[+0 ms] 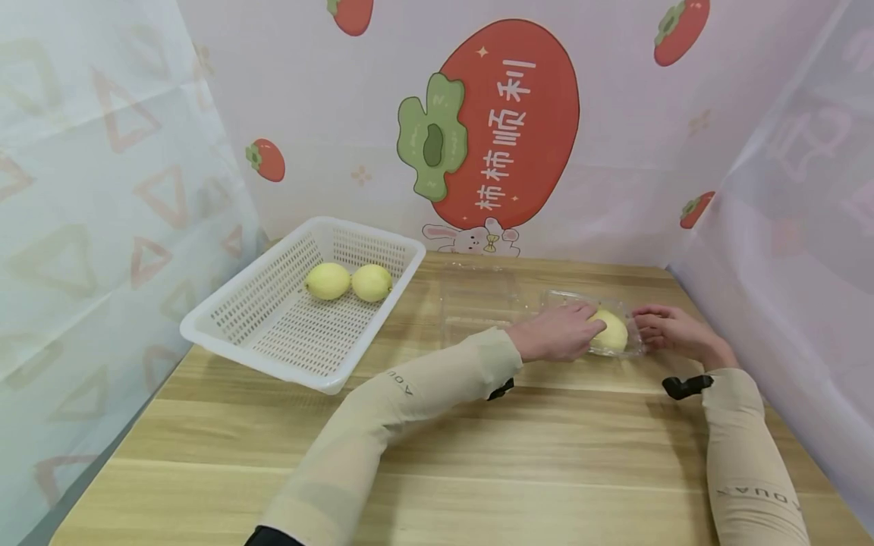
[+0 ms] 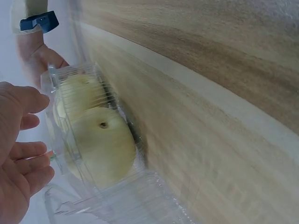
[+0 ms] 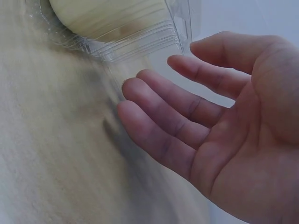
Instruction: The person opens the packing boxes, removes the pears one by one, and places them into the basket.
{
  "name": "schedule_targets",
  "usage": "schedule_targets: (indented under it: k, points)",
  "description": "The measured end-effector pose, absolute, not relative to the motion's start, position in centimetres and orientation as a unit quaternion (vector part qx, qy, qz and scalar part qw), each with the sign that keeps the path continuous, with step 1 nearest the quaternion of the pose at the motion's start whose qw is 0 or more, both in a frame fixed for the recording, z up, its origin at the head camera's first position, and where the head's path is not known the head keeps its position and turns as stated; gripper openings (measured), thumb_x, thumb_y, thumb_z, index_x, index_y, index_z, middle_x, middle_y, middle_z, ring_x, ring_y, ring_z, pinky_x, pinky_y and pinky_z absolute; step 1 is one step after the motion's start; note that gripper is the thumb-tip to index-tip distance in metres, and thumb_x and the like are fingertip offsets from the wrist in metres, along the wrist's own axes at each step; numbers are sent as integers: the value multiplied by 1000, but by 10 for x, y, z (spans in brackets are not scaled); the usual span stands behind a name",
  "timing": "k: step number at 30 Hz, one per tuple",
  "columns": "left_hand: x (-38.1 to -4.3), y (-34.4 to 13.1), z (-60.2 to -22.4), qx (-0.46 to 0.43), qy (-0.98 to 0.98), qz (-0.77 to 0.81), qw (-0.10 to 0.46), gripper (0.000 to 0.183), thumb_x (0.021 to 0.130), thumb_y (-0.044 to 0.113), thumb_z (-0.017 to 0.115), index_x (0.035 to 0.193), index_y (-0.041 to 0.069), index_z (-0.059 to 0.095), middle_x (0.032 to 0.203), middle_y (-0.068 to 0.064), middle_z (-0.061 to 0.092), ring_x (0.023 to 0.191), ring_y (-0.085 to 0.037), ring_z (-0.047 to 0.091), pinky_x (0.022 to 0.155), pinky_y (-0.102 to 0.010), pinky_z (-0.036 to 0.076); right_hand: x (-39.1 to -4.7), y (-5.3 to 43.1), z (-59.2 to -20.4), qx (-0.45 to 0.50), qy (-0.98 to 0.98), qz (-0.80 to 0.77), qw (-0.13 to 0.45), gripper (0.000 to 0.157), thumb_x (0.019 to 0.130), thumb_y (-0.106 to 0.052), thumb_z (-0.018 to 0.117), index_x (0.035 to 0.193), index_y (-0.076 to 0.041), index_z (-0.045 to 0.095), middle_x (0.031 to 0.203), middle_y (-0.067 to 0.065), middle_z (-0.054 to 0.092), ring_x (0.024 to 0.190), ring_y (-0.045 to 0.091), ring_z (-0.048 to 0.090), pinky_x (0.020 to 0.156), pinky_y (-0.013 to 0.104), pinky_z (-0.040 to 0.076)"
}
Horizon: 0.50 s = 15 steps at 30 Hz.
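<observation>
Box (image 1: 636, 346) of two fruits (image 2: 100, 147)
Left hand (image 1: 556, 331) at its nine o'clock, right hand (image 1: 678, 334) at three; all fingers (image 3: 161, 113) loose.

Soft, even brightness fills the head view, with a pale sheen on the near tabletop (image 1: 478, 470), faint shadow left of the right sleeve (image 1: 744, 447), glints along the clear plastic container (image 1: 556, 299) and wide-angle stretching towards the edges. Both wrist views are dimmer and hazy; in the right one, the wood grain blurs.
</observation>
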State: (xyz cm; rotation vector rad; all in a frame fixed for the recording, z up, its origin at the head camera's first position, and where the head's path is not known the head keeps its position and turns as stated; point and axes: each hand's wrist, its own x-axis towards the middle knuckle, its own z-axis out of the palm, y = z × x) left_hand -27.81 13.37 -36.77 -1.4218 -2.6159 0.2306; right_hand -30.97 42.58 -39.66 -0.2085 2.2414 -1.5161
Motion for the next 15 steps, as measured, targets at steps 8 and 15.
schedule_targets:
  k: [8,15]
  points:
    - [-281,140,-378,-466,-877,92,74,36,102,32,45,135,20,48,137,-2,52,127,-15,50,104,-26,46,-310,428,-406,-80,792,-567,212,31,105,-15,44,129,3,41,97,-9,71,88,8,68,73,28,58]
    - [-282,142,-382,-465,-876,102,77,38,102,36,46,137,21,46,128,0,54,116,-11,53,90,-22,53,-312,431,-411,-108,766,-593,221,19,105,-12,42,122,-9,50,99,-9,72,90,7,69,72,27,59]
